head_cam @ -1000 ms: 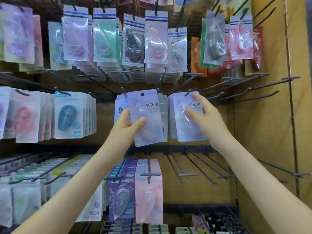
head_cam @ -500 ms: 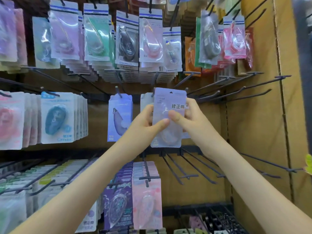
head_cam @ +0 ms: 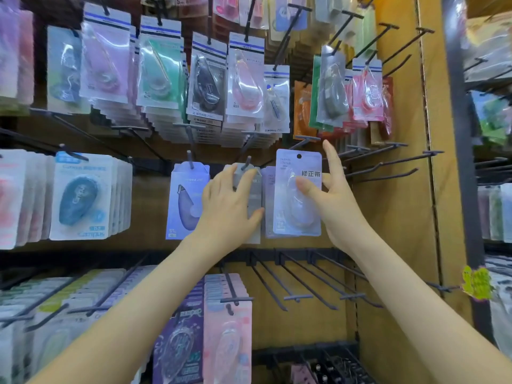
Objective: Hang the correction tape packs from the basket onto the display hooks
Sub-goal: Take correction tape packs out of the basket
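Note:
My right hand point(head_cam: 336, 202) pinches a lavender correction tape pack point(head_cam: 288, 214), thumb on its front, fingers behind, index finger pointing up. The pack stands upright in front of the middle row, its punched hole at the top just right of a hook tip point(head_cam: 247, 162). A similar lavender pack point(head_cam: 268, 200) hangs right behind it. My left hand point(head_cam: 227, 202) lies flat with straight fingers on a grey pack point(head_cam: 254, 189) hanging on that hook. The basket is not in view.
Bare black hooks point(head_cam: 388, 163) jut out right of the held pack, and more bare hooks point(head_cam: 304, 281) sit in the row below. Packed rows of correction tape hang above, left and below. A yellow side panel point(head_cam: 401, 217) bounds the display on the right.
Both hands held the lavender pack half a second ago. My left hand has let go and moved left onto the hanging grey pack. My right hand holds the pack alone, shifted right.

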Tool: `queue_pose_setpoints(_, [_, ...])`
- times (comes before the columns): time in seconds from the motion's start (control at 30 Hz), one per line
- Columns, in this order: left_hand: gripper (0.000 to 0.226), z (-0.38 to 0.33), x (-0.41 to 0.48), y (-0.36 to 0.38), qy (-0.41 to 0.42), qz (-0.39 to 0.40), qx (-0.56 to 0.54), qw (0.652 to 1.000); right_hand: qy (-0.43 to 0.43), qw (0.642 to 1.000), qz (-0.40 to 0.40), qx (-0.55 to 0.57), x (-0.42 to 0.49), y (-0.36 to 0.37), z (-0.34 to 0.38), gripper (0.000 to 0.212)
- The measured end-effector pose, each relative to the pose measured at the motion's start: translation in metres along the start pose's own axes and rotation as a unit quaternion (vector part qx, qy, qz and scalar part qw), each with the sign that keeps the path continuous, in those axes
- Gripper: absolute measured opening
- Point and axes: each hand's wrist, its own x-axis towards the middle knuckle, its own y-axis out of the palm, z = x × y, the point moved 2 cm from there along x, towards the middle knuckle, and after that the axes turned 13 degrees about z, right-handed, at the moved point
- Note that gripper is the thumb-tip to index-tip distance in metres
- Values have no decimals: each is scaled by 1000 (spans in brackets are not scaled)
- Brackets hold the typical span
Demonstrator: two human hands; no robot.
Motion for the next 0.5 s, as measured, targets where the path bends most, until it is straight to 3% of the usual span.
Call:
queue_pose_setpoints(0.13, [69, 9, 4, -1, 3, 24, 26, 999, 21, 1000, -6, -2, 1, 5, 5, 50])
queue_pose_setpoints(0.3, [69, 9, 2, -6, 13, 36, 45, 998, 63, 998, -1, 9, 0, 2, 3, 47])
queue_pose_setpoints(0.4, [71, 9, 2, -6, 14, 47, 54, 997, 65, 997, 0, -50, 1, 5, 5, 50])
queue_pose_setpoints(0.5, [72, 10, 2, -6, 16, 47, 66, 997, 59, 984, -4, -170, 0, 13, 9, 69])
